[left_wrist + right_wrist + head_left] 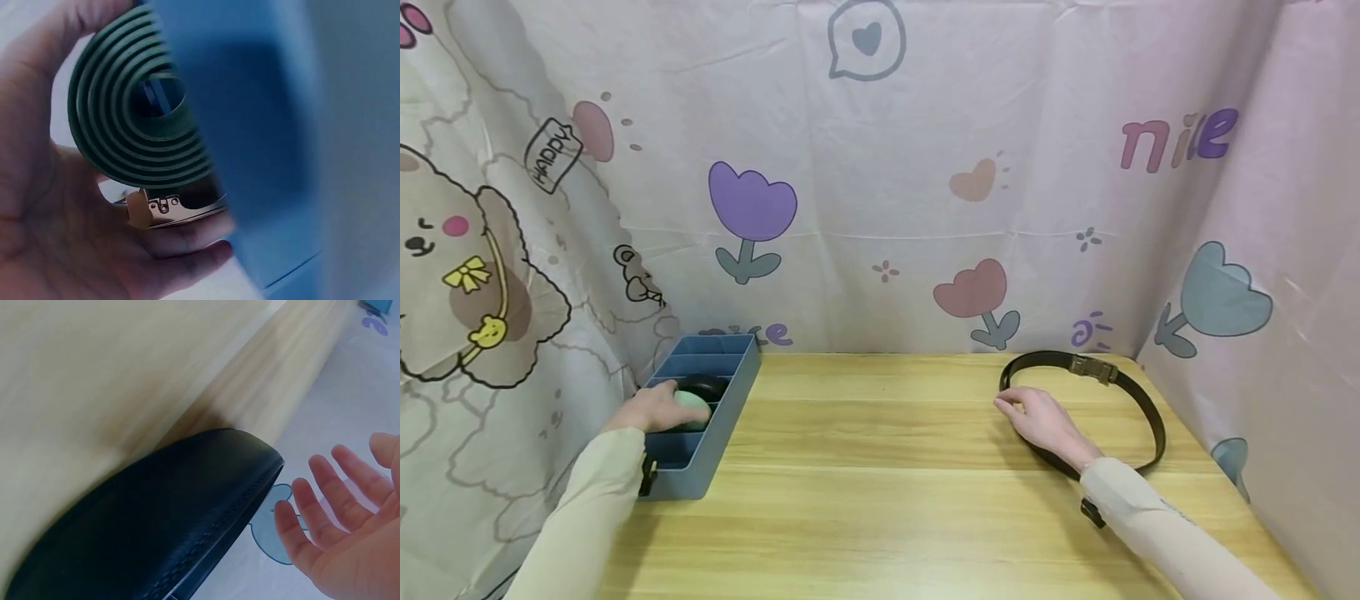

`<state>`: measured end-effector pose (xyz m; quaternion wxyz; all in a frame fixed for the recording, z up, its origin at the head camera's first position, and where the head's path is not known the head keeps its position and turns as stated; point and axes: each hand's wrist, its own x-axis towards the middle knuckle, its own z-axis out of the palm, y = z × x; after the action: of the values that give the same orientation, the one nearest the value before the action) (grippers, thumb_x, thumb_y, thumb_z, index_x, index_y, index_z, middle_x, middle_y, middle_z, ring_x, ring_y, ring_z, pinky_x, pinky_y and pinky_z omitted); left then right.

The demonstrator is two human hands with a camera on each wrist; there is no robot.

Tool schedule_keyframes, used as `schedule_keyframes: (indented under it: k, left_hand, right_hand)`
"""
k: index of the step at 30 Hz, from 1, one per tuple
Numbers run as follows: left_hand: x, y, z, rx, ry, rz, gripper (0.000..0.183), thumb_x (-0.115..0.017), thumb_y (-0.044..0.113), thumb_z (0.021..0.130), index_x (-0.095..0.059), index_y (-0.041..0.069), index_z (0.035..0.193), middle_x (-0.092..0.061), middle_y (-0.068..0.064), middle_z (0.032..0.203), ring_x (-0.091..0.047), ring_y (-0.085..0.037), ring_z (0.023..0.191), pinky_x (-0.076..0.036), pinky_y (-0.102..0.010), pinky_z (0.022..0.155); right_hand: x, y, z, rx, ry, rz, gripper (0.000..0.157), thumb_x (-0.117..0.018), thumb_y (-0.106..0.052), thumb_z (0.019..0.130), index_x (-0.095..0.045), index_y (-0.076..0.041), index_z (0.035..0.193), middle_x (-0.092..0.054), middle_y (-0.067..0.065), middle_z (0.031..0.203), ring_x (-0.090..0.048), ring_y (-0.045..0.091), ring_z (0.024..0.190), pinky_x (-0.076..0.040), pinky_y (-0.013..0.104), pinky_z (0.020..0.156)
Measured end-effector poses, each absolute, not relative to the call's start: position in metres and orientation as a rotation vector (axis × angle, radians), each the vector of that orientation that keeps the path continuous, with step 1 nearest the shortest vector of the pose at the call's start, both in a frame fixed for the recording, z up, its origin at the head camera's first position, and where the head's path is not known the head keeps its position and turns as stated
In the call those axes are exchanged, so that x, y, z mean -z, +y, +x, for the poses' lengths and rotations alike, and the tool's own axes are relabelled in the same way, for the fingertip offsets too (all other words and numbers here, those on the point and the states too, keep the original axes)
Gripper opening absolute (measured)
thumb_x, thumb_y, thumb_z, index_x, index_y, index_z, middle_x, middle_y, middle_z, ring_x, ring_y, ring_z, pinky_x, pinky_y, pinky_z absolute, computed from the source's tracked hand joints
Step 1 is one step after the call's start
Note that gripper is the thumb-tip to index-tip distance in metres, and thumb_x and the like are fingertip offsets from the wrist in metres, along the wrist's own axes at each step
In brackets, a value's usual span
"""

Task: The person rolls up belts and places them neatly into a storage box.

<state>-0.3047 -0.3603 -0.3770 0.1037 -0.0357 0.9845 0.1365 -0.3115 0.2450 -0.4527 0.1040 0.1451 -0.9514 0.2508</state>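
My left hand (651,407) grips a rolled-up green belt (691,410) at the blue compartment box (730,433). In the left wrist view the green belt (94,119) shows as a tight coil, with a metal buckle (164,206) beneath it. A black coiled item (703,387) sits in the box just behind the green one. On the right of the table a black belt (1150,414) stands on edge in a wide loop, its buckle (1093,368) at the back. Over the loop's left side is my right hand (1047,423), fingers loosely bent and apart from the belt in the right wrist view.
The blue box has several compartments and stands at the table's left edge. Printed curtains (880,167) hang behind the wooden table (865,467) and along both sides. A small black device (1092,512) is strapped under the right sleeve.
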Motion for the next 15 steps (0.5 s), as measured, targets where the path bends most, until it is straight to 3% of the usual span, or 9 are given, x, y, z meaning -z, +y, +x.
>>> schedule_keyframes:
  k: [5,15]
  left_hand:
    - [0.39,-0.361,-0.305,-0.441,2.9,-0.184,0.109,-0.067,0.059,0.078,-0.02,-0.019,0.138,-0.042,-0.044,0.125,-0.05,-0.049,0.101,-0.045,-0.059,0.085]
    - [0.401,-0.362,-0.303,-0.511,2.878,-0.216,0.115,-0.07,0.052,0.081,-0.004,-0.023,0.138,-0.03,-0.051,0.131,-0.042,-0.059,0.113,-0.037,-0.066,0.098]
  right_hand:
    - [0.452,0.243,-0.311,-0.746,-2.786,0.429,0.031,-0.058,-0.029,0.098,-0.071,-0.007,0.115,-0.07,0.012,0.117,-0.062,0.034,0.113,-0.045,0.053,0.097]
    - [0.455,0.241,-0.311,-0.702,-2.781,0.455,0.024,-0.06,-0.026,0.096,-0.073,-0.008,0.108,-0.072,0.011,0.11,-0.066,0.031,0.106,-0.048,0.051,0.093]
